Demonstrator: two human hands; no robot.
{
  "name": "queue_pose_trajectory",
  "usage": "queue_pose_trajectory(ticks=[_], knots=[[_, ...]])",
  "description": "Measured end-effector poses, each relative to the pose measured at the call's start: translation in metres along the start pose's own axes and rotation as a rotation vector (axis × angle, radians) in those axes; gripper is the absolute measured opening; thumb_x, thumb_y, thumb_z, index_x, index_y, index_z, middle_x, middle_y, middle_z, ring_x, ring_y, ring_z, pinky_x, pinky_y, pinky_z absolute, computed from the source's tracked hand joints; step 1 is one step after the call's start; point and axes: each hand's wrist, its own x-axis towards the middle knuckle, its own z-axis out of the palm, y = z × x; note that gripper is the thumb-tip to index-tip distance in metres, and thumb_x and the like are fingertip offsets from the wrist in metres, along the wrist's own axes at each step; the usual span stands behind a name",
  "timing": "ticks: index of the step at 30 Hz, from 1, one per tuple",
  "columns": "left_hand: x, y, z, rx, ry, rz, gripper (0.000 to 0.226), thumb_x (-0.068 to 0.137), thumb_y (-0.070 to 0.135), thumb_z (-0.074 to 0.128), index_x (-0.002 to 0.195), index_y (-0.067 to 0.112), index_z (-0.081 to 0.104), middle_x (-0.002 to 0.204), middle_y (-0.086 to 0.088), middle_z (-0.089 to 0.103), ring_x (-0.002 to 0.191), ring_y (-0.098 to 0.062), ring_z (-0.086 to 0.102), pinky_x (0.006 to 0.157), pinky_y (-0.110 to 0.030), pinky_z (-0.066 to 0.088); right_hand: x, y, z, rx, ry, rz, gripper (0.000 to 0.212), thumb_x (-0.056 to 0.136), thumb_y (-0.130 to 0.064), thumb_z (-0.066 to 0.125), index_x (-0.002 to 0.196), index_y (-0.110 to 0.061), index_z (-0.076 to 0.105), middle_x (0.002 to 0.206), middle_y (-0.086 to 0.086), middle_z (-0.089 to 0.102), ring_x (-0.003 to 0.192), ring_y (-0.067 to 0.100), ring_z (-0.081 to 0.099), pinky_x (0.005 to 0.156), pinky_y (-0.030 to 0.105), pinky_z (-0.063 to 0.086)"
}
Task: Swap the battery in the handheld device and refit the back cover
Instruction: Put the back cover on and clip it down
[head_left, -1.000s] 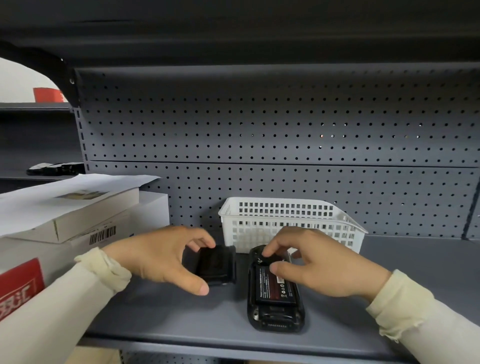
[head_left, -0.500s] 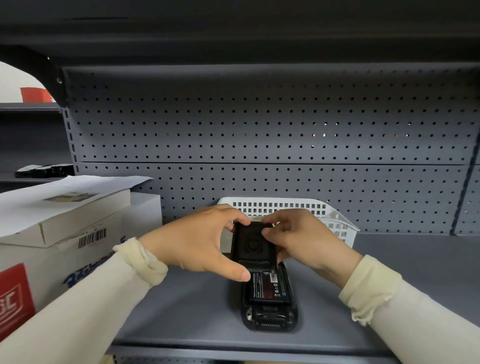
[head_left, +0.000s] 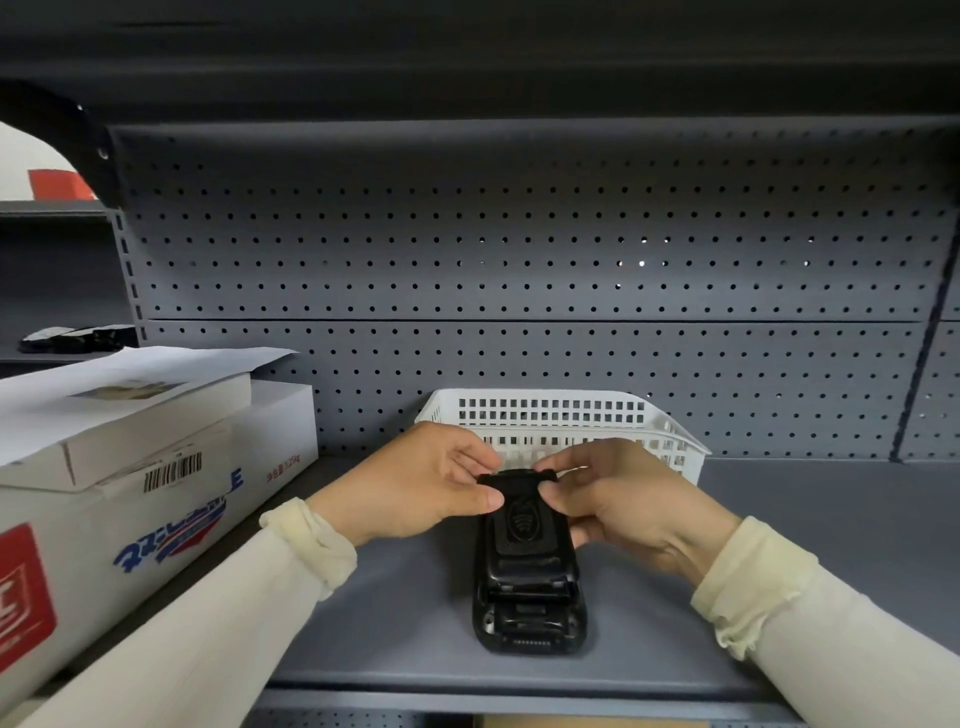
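A black handheld device (head_left: 530, 621) lies face down on the grey shelf (head_left: 831, 545), long axis pointing away from me. The black back cover (head_left: 522, 540) rests on top of it and hides the battery; the device's near end stays uncovered. My left hand (head_left: 421, 483) pinches the cover's far left corner with thumb and fingers. My right hand (head_left: 618, 499) grips the far right corner the same way. Both sleeves are cream coloured.
A white plastic basket (head_left: 566, 415) stands right behind the hands against the perforated back panel (head_left: 519, 249). White cardboard boxes (head_left: 130, 467) with loose paper on top fill the shelf's left side. The shelf's front edge (head_left: 519, 701) runs just below the device.
The left hand picked the cover up from beside the device; both hands then lowered it from a raised tilt onto the device's back, covering the labelled battery. The view shifted slightly.
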Motion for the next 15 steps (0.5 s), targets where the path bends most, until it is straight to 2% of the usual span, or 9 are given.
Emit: queue_pose_trajectory(ticks=[3, 7, 11, 15], knots=[[0.0014, -0.0004, 0.0012, -0.029, 0.004, -0.010, 0.023, 0.075, 0.011, 0.074, 0.088, 0.027, 0.063, 0.087, 0.008, 0.063, 0.082, -0.004, 0.060, 0.080, -0.010, 0.048, -0.0018, 0.0037, -0.0011, 0.002, -0.011, -0.001, 0.014, 0.084, 0.005, 0.058, 0.091, -0.007, 0.058, 0.073, 0.011, 0.059, 0.066, 0.022, 0.060, 0.046, 0.023, 0.052], [0.0012, 0.0029, 0.0006, -0.074, -0.006, -0.015, 0.023, 0.074, 0.006, 0.074, 0.088, 0.021, 0.064, 0.083, 0.003, 0.063, 0.074, -0.004, 0.060, 0.070, -0.004, 0.047, -0.0028, 0.0046, -0.0014, -0.022, -0.029, -0.024, 0.014, 0.085, 0.004, 0.057, 0.089, -0.009, 0.057, 0.075, 0.012, 0.058, 0.062, 0.021, 0.060, 0.045, 0.021, 0.052], [0.0008, 0.0042, -0.0002, -0.055, 0.001, -0.007, 0.024, 0.073, 0.009, 0.075, 0.084, 0.026, 0.064, 0.085, 0.003, 0.064, 0.076, -0.003, 0.060, 0.073, -0.006, 0.049, -0.0035, 0.0051, -0.0021, -0.126, -0.024, -0.076, 0.014, 0.085, 0.000, 0.058, 0.088, -0.014, 0.056, 0.080, 0.015, 0.055, 0.058, 0.018, 0.057, 0.044, 0.019, 0.051], [-0.0003, 0.0065, -0.0013, -0.052, -0.006, -0.007, 0.024, 0.072, 0.009, 0.076, 0.083, 0.027, 0.065, 0.081, 0.005, 0.063, 0.074, -0.001, 0.059, 0.069, -0.004, 0.047, -0.0042, 0.0067, -0.0028, -0.163, -0.026, -0.100, 0.012, 0.085, -0.002, 0.058, 0.091, -0.013, 0.055, 0.083, 0.017, 0.054, 0.060, 0.019, 0.055, 0.045, 0.019, 0.051]])
